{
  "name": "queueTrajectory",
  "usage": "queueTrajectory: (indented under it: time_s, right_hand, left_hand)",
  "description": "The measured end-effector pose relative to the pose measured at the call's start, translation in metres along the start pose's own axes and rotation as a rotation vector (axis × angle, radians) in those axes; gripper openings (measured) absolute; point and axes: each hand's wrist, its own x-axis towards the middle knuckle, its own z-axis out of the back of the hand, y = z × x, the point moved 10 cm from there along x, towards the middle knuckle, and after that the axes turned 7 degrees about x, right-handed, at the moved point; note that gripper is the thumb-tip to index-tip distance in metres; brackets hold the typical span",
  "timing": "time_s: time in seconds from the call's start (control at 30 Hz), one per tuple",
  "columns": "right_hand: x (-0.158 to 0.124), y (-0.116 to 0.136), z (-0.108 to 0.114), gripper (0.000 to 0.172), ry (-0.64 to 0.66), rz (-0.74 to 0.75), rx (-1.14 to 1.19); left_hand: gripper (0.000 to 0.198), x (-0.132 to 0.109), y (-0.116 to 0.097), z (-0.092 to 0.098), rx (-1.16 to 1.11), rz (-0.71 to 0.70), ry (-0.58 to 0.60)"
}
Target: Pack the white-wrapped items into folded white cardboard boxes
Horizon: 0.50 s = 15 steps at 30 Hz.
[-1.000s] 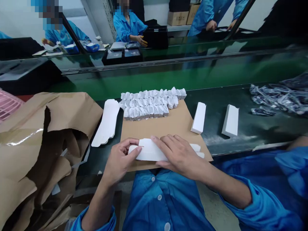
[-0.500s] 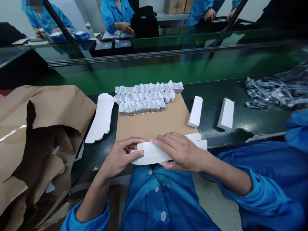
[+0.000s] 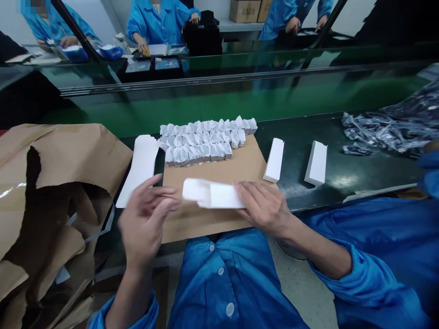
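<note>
My right grip [image 3: 264, 205] holds white box [image 3: 224, 195] above cardboard sheet [image 3: 206, 223], towards near edge; left grip [image 3: 144, 219] empty, parted. Folding, I judge; end flap [image 3: 195, 189] calls for tucking.

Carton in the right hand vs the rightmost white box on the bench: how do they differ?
Support: the held carton is gripped by the right hand; the rightmost box rests on the dark bench.
Pose: the held carton lies crosswise; the rightmost box points away from the person.
End: the held carton has a flap sticking out leftward; the rightmost box shows none at its near end.
Shared: both white.
</note>
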Motion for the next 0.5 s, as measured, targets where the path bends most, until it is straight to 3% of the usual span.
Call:
queueTrajectory:
  time_s: [0.07,0.13,0.2,0.33,0.5]
  right_hand:
    - [0.004,-0.005,0.002,0.042,-0.043,-0.090,-0.057]
    - [0.009,0.008,-0.004,0.043,-0.062,-0.104,-0.085]
    - [0.011,0.028,-0.015,0.043,-0.058,-0.092,-0.060]
    - [0.001,0.040,-0.033,0.053,-0.057,-0.187,-0.051]
    - [-0.012,0.018,-0.038,0.067,-0.141,-0.315,-0.020]
  left_hand:
    - [0.053,-0.023,-0.019,0.004,-0.107,-0.110,-0.198]
    - [0.084,-0.036,-0.027,-0.031,-0.172,-0.111,-0.058]
    - [0.099,-0.036,-0.020,-0.052,-0.156,-0.030,-0.048]
    - [0.093,-0.015,-0.006,-0.045,-0.076,0.001,-0.240]
    - [0.095,-0.012,-0.017,-0.059,-0.046,-0.070,-0.191]
